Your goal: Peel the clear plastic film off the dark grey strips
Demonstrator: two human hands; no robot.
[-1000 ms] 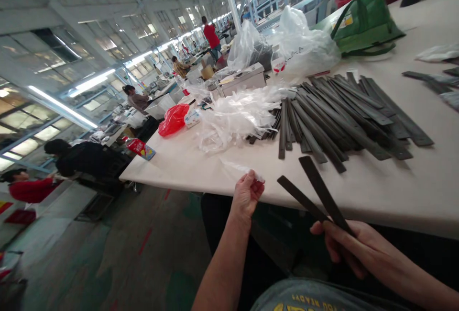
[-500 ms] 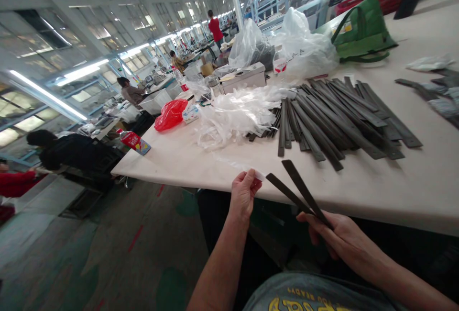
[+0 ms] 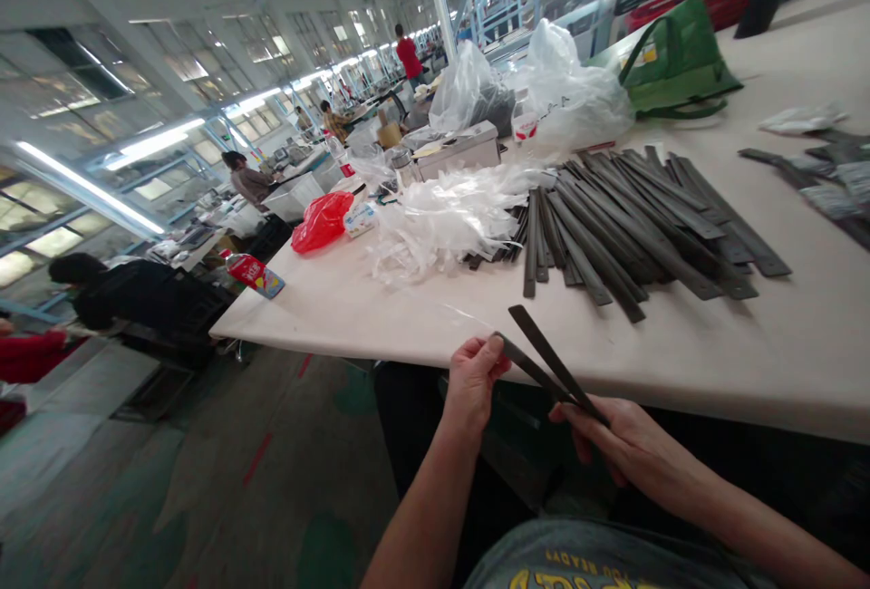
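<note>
As hands (image 3: 530, 399) meet, two strips (image 3: 544, 358) pinched, forearms raised

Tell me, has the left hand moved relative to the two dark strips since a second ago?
Yes. The left hand has closed the gap and now touches the tip of the lower of the two dark strips that the right hand holds.

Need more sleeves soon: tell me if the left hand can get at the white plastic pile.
Probably yes: bare table lies between the left hand and the white plastic pile, though it pinches a clear sleeve now.
</note>
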